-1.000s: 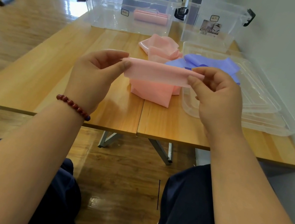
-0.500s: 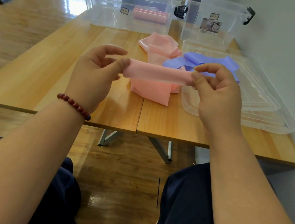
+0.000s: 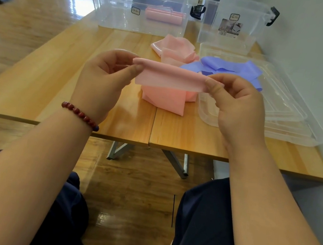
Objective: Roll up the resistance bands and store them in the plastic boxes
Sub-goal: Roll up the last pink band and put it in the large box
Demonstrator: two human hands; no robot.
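Both hands were up off the table, each pinching one end of the pink resistance band (image 3: pixel 169 77). The left hand (image 3: pixel 100 80) had thumb and fingers closed on the left end, and the right hand (image 3: pixel 241 108) did the same on the right. The top edge looked turned over into the start of a roll, with a flap hanging below it. The rest of the band lay in loose folds on the wooden table (image 3: pixel 37 84) right underneath.

My guess is this was early in the roll. I'd say the trick was turning both ends at the same rate with a bit of tension across, so it didn't cone out. The slack also needed to feed up flat, since those folds could get rolled in as creases.

One rolled pink band (image 3: pixel 164 15) already sat inside the big clear plastic box (image 3: pixel 114 11) at the far edge. A smaller clear box (image 3: pixel 209 25) stood to its right. Another pink band (image 3: pixel 175 47) lay bunched mid-table. A purple band (image 3: pixel 230 67) was draped over the stacked clear lids (image 3: pixel 299 139) on the right.

The table was two wood panels butted together on metal legs (image 3: pixel 175 163). It stood on a glossy wood floor (image 3: pixel 25 20), with a plain pale wall (image 3: pixel 322 51) close on the right.
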